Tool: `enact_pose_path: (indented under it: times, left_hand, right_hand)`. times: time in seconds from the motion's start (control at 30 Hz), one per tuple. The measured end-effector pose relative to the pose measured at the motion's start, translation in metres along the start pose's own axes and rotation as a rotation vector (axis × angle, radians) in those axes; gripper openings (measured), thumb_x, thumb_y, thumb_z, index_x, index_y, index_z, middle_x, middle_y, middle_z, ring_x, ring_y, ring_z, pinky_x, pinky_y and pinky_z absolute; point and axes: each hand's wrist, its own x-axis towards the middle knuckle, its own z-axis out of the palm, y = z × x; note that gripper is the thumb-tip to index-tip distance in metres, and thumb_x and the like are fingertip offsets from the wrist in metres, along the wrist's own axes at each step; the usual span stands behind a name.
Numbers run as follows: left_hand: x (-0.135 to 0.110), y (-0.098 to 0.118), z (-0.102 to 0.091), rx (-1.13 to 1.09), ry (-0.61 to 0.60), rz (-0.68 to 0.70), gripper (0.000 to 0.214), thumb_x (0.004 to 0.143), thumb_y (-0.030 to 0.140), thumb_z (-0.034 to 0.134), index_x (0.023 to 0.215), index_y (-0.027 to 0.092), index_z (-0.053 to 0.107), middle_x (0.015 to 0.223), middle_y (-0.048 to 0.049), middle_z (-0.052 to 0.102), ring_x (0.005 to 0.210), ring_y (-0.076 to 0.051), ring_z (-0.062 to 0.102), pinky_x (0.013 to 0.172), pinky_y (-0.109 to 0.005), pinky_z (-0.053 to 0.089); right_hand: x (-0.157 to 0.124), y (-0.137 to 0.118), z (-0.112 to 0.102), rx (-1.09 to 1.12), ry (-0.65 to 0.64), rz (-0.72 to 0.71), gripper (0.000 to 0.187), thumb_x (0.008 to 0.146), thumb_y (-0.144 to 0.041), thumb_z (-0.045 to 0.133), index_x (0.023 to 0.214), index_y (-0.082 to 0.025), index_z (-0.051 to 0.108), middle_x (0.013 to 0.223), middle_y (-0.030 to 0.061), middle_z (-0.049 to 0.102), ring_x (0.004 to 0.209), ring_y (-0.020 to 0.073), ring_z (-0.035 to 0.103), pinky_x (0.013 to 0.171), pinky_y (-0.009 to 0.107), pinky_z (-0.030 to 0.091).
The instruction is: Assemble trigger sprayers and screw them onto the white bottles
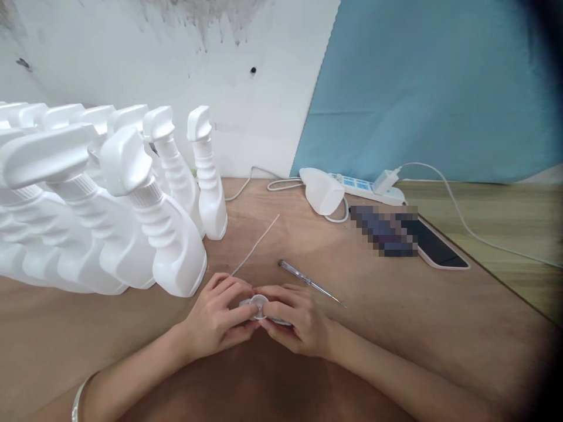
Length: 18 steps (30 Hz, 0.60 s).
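Note:
Between both hands, low in the middle of the view, is a small translucent white spray-pump part (pixel 259 306) with a round cup-like end facing up. My left hand (pixel 222 313) pinches it from the left. From the other side my right hand (pixel 295 316) grips it, fingers bent around it and a thumb at the round end. Much of the part is hidden by the fingers. A thin white tube (pixel 257 243) runs up and right from behind my left hand; its lower end is out of sight. Just beyond my right hand lies a screwdriver (pixel 310 282) with a clear handle.
Several white spray bottles (pixel 176 258) stand in rows at left. A loose white plastic shell (pixel 324 193) lies at the back beside a power strip (pixel 352 184) with a charger (pixel 385 180) and cable. A phone (pixel 440 243) and a blurred-out dark item (pixel 382 231) are near the right edge.

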Motion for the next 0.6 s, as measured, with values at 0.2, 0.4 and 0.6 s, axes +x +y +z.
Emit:
enact_pose_path:
  times: [0.2, 0.4, 0.6]
  left_hand:
    - [-0.001, -0.001, 0.001, -0.005, 0.018, 0.013, 0.016, 0.080, 0.018, 0.053, 0.095, 0.021, 0.057, 0.093, -0.0066, 0.059, 0.085, -0.017, 0.055, 0.076, -0.034, 0.039]
    - [0.001, 0.001, -0.001, -0.031, 0.076, 0.013, 0.011, 0.076, 0.015, 0.055, 0.086, 0.020, 0.056, 0.097, -0.0075, 0.059, 0.087, -0.017, 0.056, 0.078, -0.034, 0.040]
    - [-0.001, 0.004, 0.002, -0.093, 0.099, 0.010, 0.014, 0.074, 0.015, 0.056, 0.087, 0.018, 0.052, 0.089, -0.0062, 0.060, 0.080, -0.015, 0.056, 0.076, -0.032, 0.041]
  right_hand:
    - [0.001, -0.003, -0.004, 0.052, 0.000, 0.002, 0.016, 0.080, -0.023, 0.051, 0.096, -0.021, 0.050, 0.103, 0.0055, 0.063, 0.084, 0.0132, 0.063, 0.067, 0.025, 0.046]
    - [-0.002, 0.006, -0.004, 0.515, 0.041, 0.456, 0.020, 0.089, -0.032, 0.034, 0.103, -0.020, 0.042, 0.096, 0.0071, 0.063, 0.078, 0.0140, 0.063, 0.070, 0.029, 0.049]
    - [0.008, 0.028, 0.012, 0.229, 0.068, 0.676, 0.012, 0.085, -0.024, 0.040, 0.096, -0.019, 0.044, 0.090, 0.0054, 0.062, 0.064, 0.0123, 0.060, 0.059, 0.027, 0.050]
